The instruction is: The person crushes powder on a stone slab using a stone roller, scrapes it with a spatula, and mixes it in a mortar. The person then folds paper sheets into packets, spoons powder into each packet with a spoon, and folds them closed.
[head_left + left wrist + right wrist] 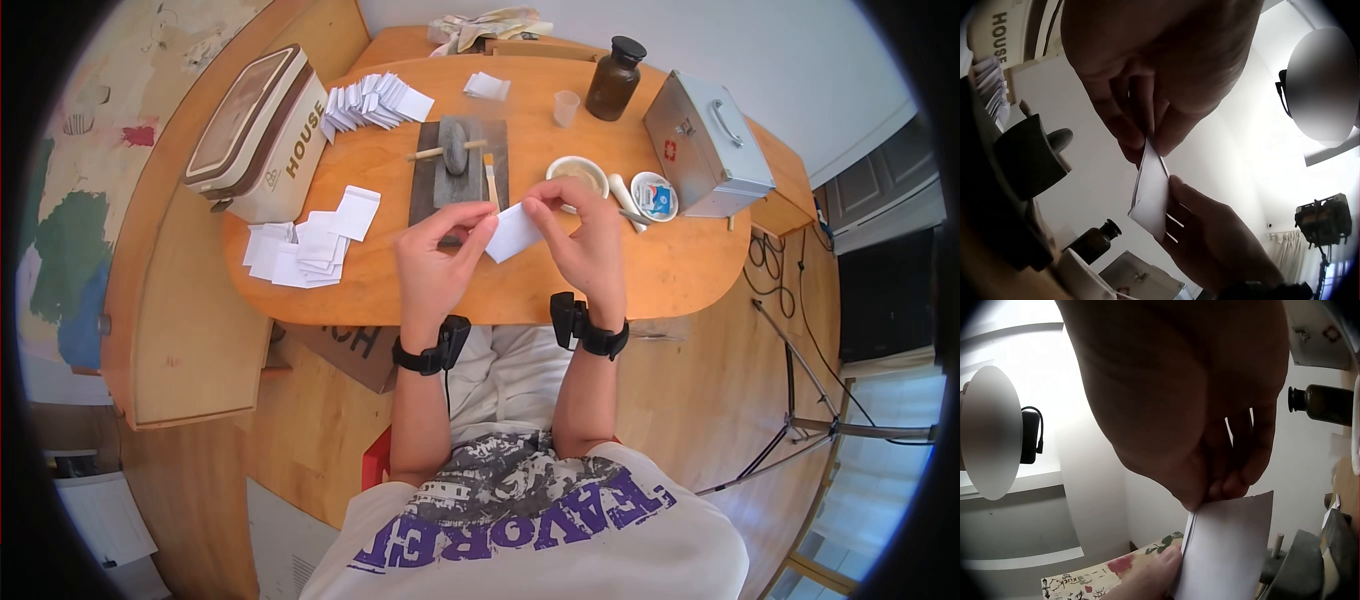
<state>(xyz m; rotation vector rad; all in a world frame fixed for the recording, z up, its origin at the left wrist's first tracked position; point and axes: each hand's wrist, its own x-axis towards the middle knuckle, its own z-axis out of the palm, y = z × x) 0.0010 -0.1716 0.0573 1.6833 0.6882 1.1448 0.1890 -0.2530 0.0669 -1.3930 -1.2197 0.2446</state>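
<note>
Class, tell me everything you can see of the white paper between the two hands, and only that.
The paper is small, plain white and flat-sided, with straight edges and sharp corners. It looks like thin paper in more than one layer: the wrist views show doubled edges, as of a fold or packet. No print shows. It is held up over the table, tilted, pinched between thumb and fingers of the left hand and the right hand.

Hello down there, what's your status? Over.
Left hand and right hand: both pinching white paper packet, one at each end. Packet held off the table. Brush lies just beyond. Over.
</note>
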